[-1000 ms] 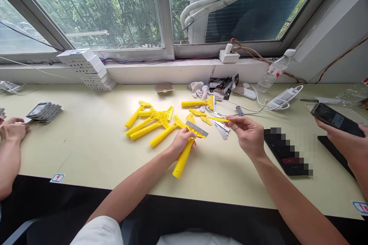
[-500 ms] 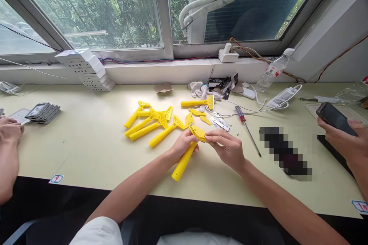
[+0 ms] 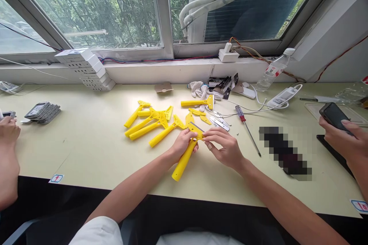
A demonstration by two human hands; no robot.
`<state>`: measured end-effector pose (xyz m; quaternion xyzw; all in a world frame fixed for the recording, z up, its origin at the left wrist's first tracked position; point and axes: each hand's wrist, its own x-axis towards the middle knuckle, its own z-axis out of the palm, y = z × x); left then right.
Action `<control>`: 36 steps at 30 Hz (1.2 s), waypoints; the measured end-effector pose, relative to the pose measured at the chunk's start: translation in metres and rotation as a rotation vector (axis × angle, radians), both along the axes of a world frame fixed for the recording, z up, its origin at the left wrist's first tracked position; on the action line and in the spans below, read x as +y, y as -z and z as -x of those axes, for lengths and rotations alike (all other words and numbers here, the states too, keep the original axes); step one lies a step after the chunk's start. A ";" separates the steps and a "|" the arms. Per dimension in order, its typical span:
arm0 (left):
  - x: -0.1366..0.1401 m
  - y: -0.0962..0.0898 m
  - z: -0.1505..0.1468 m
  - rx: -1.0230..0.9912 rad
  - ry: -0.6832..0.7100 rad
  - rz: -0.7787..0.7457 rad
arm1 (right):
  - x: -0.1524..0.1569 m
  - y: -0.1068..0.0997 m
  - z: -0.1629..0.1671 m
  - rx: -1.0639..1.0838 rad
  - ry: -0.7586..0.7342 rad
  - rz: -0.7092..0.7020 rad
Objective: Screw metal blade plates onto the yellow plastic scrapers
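A yellow scraper (image 3: 184, 160) is tilted in front of me, its handle end pointing down toward the table's front edge. My left hand (image 3: 184, 143) is closed around it just below the head, thumb on the head's face. A thin grey blade edge shows along the top of that head. The fingers of my right hand (image 3: 225, 147) are bent and pinch the right end of the head; their tips are partly hidden. Just beyond lie several yellow scraper handles (image 3: 162, 134), loose yellow cover plates (image 3: 205, 119) and flat metal blades (image 3: 220, 123). A finished-looking scraper (image 3: 198, 102) with a blade lies farther back.
To the right lie a screwdriver (image 3: 247, 130) and a blurred-out dark item (image 3: 284, 153). Gloves (image 3: 198, 90), a power strip (image 3: 286, 96) and a bottle (image 3: 274, 71) are at the back. One co-worker's hand holds a phone (image 3: 335, 118) at right; another's hand (image 3: 8, 130) is at left.
The scraper's head has turned in my hands, so the blade edge along its top now shows. My right fingers have shifted slightly left along it. The left co-worker's hand has lifted a small device.
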<state>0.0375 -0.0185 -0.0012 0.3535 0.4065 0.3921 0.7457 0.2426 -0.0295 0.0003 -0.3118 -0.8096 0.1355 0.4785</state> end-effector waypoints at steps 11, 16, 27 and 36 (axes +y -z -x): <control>0.002 0.000 0.001 0.038 -0.023 -0.005 | 0.033 -0.004 -0.056 0.021 0.452 0.467; 0.002 0.003 0.001 0.051 -0.012 -0.010 | 0.053 0.003 -0.102 -0.418 0.519 0.583; 0.002 0.005 -0.001 0.066 0.043 -0.037 | 0.047 0.014 -0.078 -0.570 0.576 0.680; 0.000 0.004 -0.003 0.081 0.063 -0.079 | 0.044 0.012 -0.067 -0.580 0.641 0.684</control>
